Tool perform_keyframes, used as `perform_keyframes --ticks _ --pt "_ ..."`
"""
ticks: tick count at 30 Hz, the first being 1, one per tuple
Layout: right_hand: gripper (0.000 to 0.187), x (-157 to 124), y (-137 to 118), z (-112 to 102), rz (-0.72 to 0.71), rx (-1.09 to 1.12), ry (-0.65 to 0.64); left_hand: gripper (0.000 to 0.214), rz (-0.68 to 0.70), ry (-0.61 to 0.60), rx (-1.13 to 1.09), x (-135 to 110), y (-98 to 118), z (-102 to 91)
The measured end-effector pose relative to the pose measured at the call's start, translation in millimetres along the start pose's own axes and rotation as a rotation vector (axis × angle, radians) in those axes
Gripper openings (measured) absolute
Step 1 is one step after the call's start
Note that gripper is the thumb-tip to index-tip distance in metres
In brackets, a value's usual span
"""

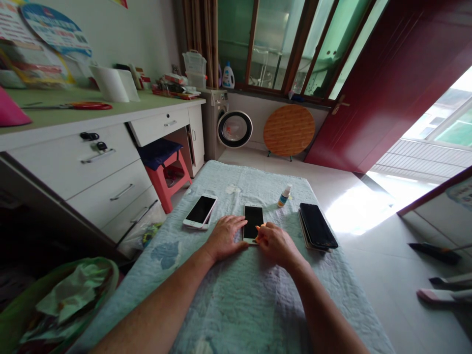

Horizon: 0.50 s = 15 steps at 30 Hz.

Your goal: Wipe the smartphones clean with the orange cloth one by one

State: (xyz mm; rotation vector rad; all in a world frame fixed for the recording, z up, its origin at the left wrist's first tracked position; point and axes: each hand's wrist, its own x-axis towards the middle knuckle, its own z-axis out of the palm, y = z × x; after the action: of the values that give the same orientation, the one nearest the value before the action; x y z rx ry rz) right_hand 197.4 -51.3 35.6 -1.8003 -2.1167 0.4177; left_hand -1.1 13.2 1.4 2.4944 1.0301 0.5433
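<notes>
A white-framed smartphone (253, 216) with a dark screen lies face up in the middle of the cloth-covered table. My left hand (226, 237) steadies it, fingers at its left edge and thumb by the lower left corner. Bunched in my closed right hand (276, 242) is a small orange cloth (259, 231), pressed against the lower right of the screen. Beyond, to the right, stands a small spray bottle (284, 195) with a white cap. On the left, a white phone (201, 210) rests on another phone. A black phone (317, 225) tops a stack on the right.
A pale green quilted cloth (236, 177) covers the table. Left are a white drawer desk (99, 167), a red stool (171, 177) and a bin (110, 268). Behind stand a washing machine (215, 110) with its door open and a folded round wooden table (289, 129).
</notes>
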Motion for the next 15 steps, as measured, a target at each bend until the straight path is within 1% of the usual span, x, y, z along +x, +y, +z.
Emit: perform_keyframes --ticks 2,7,9,12,15 --pt "0.013 1 -4 5 -0.031 0.017 0.021 0.068 0.003 0.007 -0.003 0 -1 1.9" --pt "0.02 6 -16 18 -0.208 0.096 0.062 0.061 0.014 0.035 -0.004 0 0 3.8" --pt "0.02 9 -17 20 -0.235 0.086 0.091 0.061 0.019 0.033 -0.002 0 1 3.0" --pt "0.019 14 -11 20 -0.201 0.026 0.138 0.067 0.027 0.024 -0.01 1 0 2.5" --pt "0.021 18 1 21 -0.117 -0.039 0.185 0.071 0.03 0.022 -0.014 1 -2 3.2"
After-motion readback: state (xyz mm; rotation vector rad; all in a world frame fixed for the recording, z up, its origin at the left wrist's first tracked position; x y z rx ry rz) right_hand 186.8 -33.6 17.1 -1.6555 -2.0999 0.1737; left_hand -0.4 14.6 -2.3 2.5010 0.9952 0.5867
